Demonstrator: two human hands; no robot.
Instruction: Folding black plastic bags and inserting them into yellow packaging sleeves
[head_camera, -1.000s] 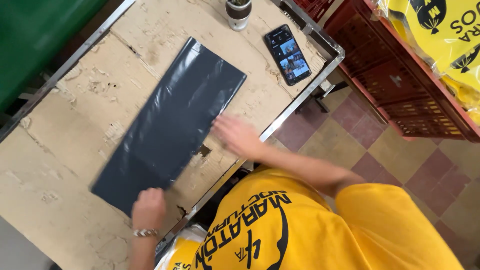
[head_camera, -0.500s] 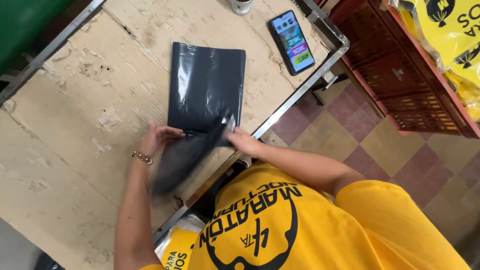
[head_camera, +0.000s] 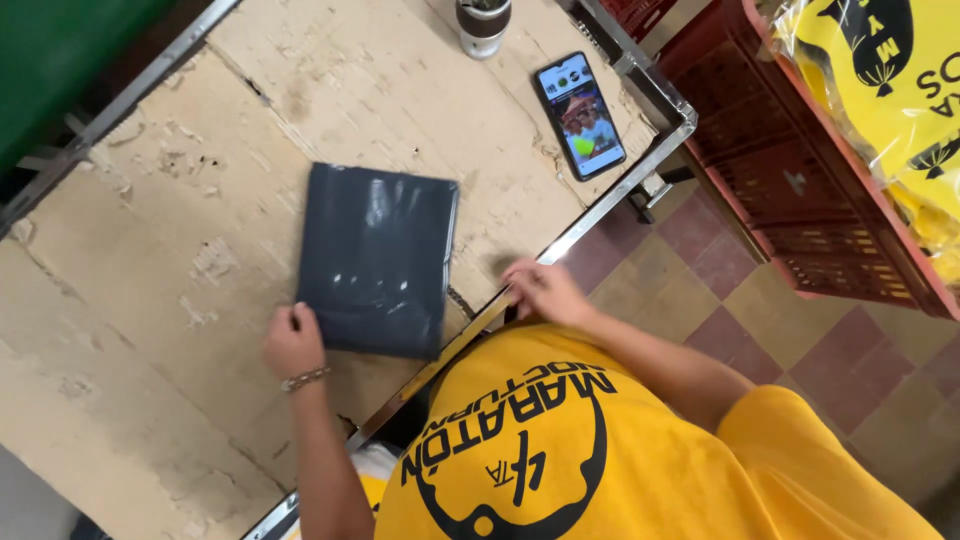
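- Folded dark bag (head_camera: 378, 258) lies flat on the desk (head_camera: 150, 250), long axis running near to far
- left hand (head_camera: 292, 342) presses loosely curled on its near-left corner; nearer hand
- right hand (head_camera: 543, 291), fingers relaxed, empty, rests at the desk edge, right of the bag

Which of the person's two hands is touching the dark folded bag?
The left hand, with the bracelet, presses the bag's near corner. The right hand rests at the table's metal edge, off the bag.

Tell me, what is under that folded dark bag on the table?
The folded dark bag lies flat on the worn cardboard sheet that covers the table. The left hand touches its near corner; the right hand rests at the table's edge. Anything inside or beneath the bag is covered.
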